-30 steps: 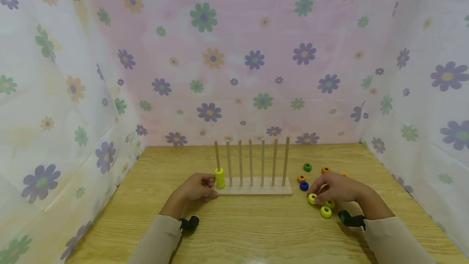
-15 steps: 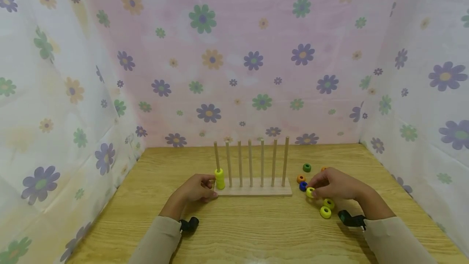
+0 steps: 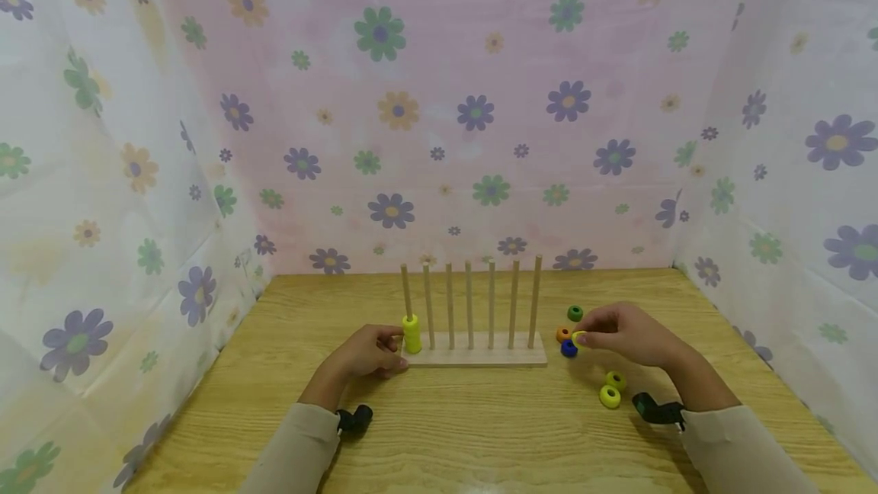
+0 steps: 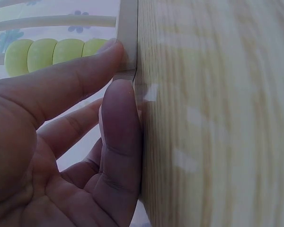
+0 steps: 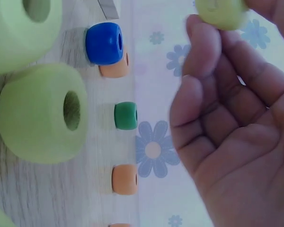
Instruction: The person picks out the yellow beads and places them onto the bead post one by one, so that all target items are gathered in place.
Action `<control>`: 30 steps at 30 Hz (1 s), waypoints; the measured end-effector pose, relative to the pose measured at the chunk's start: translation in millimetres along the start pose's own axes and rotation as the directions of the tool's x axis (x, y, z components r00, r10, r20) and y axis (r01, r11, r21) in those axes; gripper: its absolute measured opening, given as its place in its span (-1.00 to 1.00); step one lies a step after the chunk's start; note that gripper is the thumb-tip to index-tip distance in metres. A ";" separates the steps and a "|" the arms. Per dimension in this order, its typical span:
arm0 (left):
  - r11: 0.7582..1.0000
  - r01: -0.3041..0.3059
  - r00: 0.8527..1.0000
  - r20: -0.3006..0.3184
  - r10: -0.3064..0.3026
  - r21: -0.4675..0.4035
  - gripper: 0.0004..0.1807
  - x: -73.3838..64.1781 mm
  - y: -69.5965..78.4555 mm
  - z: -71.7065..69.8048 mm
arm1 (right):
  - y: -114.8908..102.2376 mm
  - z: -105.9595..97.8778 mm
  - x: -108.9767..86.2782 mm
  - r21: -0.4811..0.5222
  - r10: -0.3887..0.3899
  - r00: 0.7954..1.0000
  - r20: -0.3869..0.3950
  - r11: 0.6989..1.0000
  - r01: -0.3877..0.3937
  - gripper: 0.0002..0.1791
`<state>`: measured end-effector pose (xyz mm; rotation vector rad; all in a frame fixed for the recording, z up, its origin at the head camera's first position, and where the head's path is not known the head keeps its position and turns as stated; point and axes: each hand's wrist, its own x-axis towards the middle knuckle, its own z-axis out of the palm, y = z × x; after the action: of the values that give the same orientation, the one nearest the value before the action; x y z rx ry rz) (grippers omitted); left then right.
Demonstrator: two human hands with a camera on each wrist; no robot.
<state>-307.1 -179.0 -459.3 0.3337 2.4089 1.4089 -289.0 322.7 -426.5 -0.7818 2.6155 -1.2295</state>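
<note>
A wooden peg stand with several upright pegs stands on the table. Several yellow beads are stacked on its leftmost peg; in the left wrist view these stacked beads lie beside a fingertip. My left hand grips the stand's left end, with one digit on top of the base and another against its end. Raised above the table, my right hand pinches a yellow bead between thumb and fingers. Just left of that hand are a blue bead and an orange bead.
Two yellow beads lie on the wood-grain table in front of my right hand. A green bead sits farther back. More orange beads show in the right wrist view. Flowered cloth walls the table's back and sides.
My right hand has lifted a yellow bead from beside the other yellow ones and moved it up and away, toward the blue and orange beads. My left hand stays at the stand.
</note>
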 end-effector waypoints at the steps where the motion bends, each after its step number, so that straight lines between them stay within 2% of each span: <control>1: 1.000 -0.002 1.000 0.000 0.002 0.003 -0.15 0.0 0.2 0.1 | -1.0 0.3 0.2 0.002 -0.011 1.000 -0.017 1.000 0.011 -0.74; 7: 1.000 0.002 1.000 -0.002 -0.002 0.002 -0.15 -0.6 0.3 0.4 | -6.3 1.3 1.8 0.014 -0.065 0.995 -0.071 0.998 0.066 -0.76; 14: 1.000 0.003 1.000 0.004 -0.003 0.003 -0.15 1.7 -3.2 0.0 | -13.9 0.2 2.2 -0.018 -0.063 0.992 -0.111 0.998 0.062 -0.75; 21: 1.000 0.002 1.000 0.011 -0.002 -0.007 -0.17 0.6 -4.0 0.0 | -22.0 1.2 4.9 -0.010 -0.069 0.989 -0.133 0.998 0.068 -0.84; 30: 1.000 -0.010 1.000 0.014 0.010 0.001 -0.18 -1.1 -3.6 -2.2 | -33.0 -2.6 11.3 -0.109 -0.138 0.979 -0.150 0.987 0.122 -0.87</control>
<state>-307.1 -182.8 -461.3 0.3548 2.3998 1.4048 -286.6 301.2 -399.1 -0.9231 2.8105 -1.2508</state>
